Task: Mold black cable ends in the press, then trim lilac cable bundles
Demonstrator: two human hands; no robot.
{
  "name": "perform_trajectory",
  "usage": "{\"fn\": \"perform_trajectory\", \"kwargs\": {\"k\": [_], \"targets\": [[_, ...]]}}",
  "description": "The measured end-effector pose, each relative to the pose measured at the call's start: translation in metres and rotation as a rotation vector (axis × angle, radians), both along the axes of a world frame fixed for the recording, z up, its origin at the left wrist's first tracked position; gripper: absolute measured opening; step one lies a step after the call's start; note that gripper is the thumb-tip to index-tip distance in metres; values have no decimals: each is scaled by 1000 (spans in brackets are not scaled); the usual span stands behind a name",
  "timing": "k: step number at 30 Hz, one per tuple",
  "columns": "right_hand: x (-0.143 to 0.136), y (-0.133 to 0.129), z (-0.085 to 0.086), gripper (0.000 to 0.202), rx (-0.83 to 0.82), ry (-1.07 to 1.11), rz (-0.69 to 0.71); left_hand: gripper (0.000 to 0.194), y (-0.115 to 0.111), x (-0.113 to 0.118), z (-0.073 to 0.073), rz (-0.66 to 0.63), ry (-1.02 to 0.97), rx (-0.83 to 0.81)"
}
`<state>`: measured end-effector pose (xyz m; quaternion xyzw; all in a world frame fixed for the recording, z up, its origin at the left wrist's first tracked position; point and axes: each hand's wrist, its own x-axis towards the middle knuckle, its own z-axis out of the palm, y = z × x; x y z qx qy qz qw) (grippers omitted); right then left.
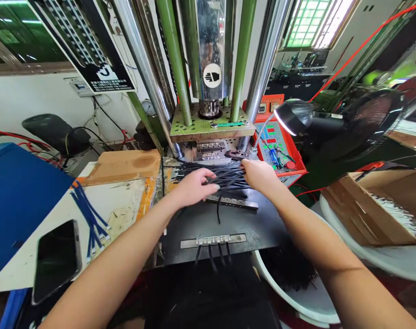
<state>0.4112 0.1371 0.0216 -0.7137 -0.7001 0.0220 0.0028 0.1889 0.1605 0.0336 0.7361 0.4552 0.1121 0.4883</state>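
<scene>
A heap of thin black cables lies crosswise on the metal press table, just in front of the mould. My left hand is over the left part of the heap, thumb and forefinger apart. One loose black cable hangs down just past its thumb. At the heap's right end, my right hand has its fingers curled and pinched on cable ends. Under the hands rests a slotted metal bar. Closer to me, a second metal bar has several black cables set in its slots.
The green press plate hangs above the lower mould. A red control box and a lamp stand right. Left are blue cables and a phone. A white tub and a cardboard box are right.
</scene>
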Motion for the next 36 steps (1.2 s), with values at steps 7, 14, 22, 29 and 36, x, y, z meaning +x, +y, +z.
{"fn": "perform_trajectory", "kwargs": {"k": [7, 14, 22, 29, 36], "targets": [[20, -32, -26, 29, 39, 164, 200, 28, 6, -44, -14, -71, 443, 444], [-4, -135, -66, 14, 207, 550, 552, 23, -52, -36, -50, -230, 558, 312], [-6, -152, -76, 34, 73, 567, 553, 40, -13, -78, -37, -53, 628, 602], [-5, -127, -60, 17, 128, 483, 619, 16, -80, -83, -40, -540, 604, 288], [38, 35, -42, 32, 212, 364, 503, 41, 40, -36, -49, -195, 610, 695]]}}
